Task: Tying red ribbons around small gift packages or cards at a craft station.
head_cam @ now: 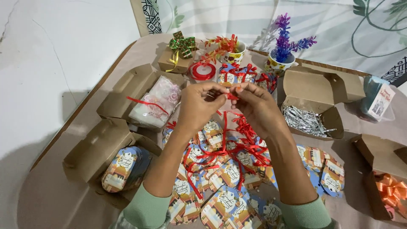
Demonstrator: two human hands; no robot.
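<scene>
Left table edge runs diagonally against the white wall; an open brown box of printed tags sits near it, bare strip between; next a second open box with a clear bag; left hand raised mid-table, grip pinched shut on a short red ribbon; right hand meets it, fingertips closed on the same ribbon; beneath both, a pile of tags laced with red ribbon fills the centre, little open room there; rightward an open box of silver strips; far right a box with an orange bow at the table edge.
</scene>
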